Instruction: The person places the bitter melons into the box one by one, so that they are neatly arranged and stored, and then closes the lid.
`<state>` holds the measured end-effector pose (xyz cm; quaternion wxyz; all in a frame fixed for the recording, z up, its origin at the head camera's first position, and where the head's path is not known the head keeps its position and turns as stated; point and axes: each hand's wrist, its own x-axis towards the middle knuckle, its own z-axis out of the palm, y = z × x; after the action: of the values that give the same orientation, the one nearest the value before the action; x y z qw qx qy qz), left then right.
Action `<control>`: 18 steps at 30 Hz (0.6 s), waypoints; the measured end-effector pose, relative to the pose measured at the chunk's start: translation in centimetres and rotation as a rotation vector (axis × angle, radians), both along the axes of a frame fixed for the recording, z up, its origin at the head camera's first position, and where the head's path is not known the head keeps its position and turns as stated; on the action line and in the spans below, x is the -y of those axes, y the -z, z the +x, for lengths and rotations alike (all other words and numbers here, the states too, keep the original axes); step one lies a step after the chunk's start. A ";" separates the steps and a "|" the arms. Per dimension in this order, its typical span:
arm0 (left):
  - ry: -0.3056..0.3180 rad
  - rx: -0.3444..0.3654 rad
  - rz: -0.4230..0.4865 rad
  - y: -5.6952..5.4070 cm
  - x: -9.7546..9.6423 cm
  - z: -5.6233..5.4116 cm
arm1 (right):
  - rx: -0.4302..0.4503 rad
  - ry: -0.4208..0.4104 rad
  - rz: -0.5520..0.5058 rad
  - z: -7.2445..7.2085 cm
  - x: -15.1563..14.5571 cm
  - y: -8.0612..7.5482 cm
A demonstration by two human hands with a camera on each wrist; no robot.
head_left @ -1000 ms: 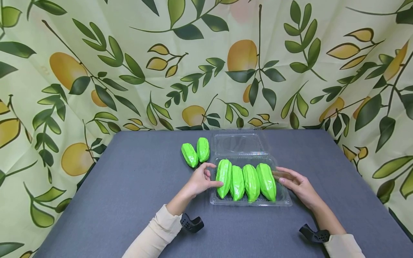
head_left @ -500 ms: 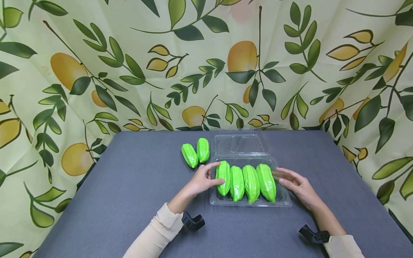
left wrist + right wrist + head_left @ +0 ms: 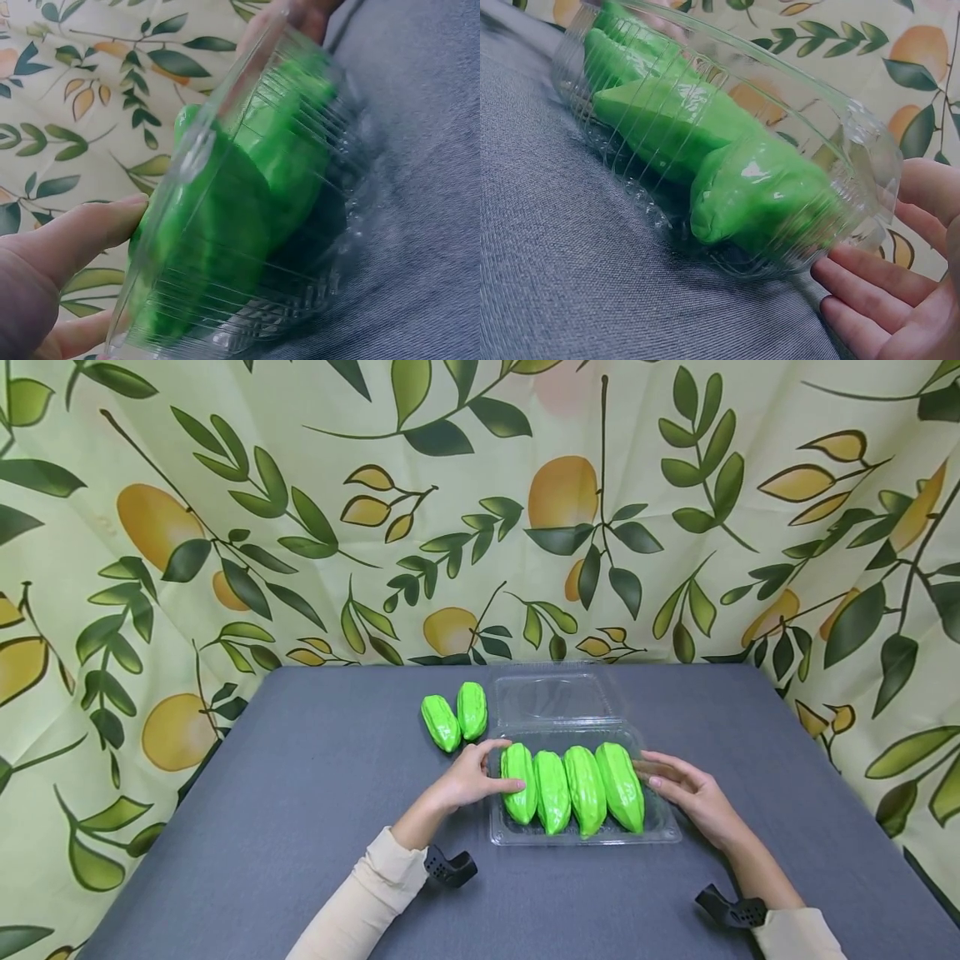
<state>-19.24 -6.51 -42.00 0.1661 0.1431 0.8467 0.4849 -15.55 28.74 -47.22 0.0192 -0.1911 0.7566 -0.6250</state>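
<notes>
A clear plastic clamshell container (image 3: 585,841) lies with its lid folded back. Side by side in its base are several bright green, ridged fruits that look like star fruit. My left hand (image 3: 468,779) reaches over the left rim, its thumb and index finger spread along the leftmost green star fruit (image 3: 519,802) and holding it; the left wrist view shows the thumb (image 3: 105,229) over the rim against that fruit. At the container's right wall my right hand (image 3: 693,797) rests with fairly straight fingers (image 3: 877,292) touching the plastic. The rim hides part of the left fingers.
Two more green star fruits, a left one (image 3: 441,723) and a right one (image 3: 472,712), lie left of the open lid (image 3: 551,700). Under everything is a grey-blue table (image 3: 330,760). A leaf-and-fruit patterned curtain (image 3: 480,468) hangs behind.
The leftmost star fruit has shifted slightly and then lowered toward me under the left fingers. The container and other fruits have slid a little toward me. My right hand stays at the right wall.
</notes>
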 end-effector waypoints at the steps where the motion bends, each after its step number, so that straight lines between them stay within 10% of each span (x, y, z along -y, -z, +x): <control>1: -0.006 -0.005 -0.001 0.0 0.0 0.1 | -0.001 -0.004 -0.007 0.0 0.0 0.0; 18: -0.138 -0.010 0.150 0.7 1.0 0.7 | 0.011 0.015 0.023 0.0 -0.1 0.1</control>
<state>-18.53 -7.51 -42.73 0.1172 0.0989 0.8167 0.5564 -15.54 28.83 -47.30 0.0209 -0.1820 0.7649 -0.6176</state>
